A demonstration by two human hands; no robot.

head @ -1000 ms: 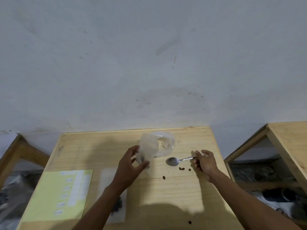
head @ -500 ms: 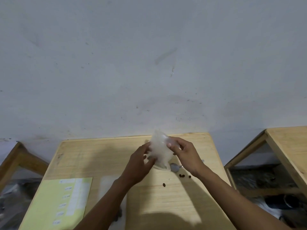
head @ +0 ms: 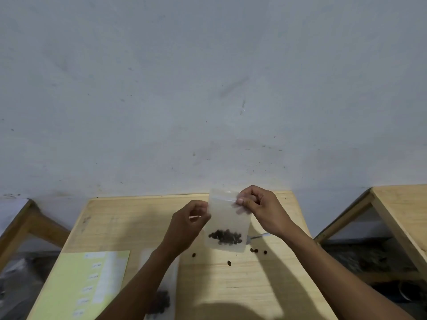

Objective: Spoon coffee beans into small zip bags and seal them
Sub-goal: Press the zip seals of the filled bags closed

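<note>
The zip bag (head: 227,221) hangs upright above the wooden surface (head: 254,285), coffee beans (head: 226,236) pooled at its bottom. The left hand (head: 187,227) pinches its upper left edge; the right hand (head: 258,206) has its fingers (head: 242,200) clamped on the zip strip. Beneath it lie loose beans (head: 254,250) and a partly hidden spoon (head: 257,237). A yellow sheet (head: 76,287) lies to the left.

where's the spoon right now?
In the head view the spoon lies on the wooden table, right of centre, mostly hidden behind the zip bag and under the right hand; loose beans lie just in front of it.
</note>
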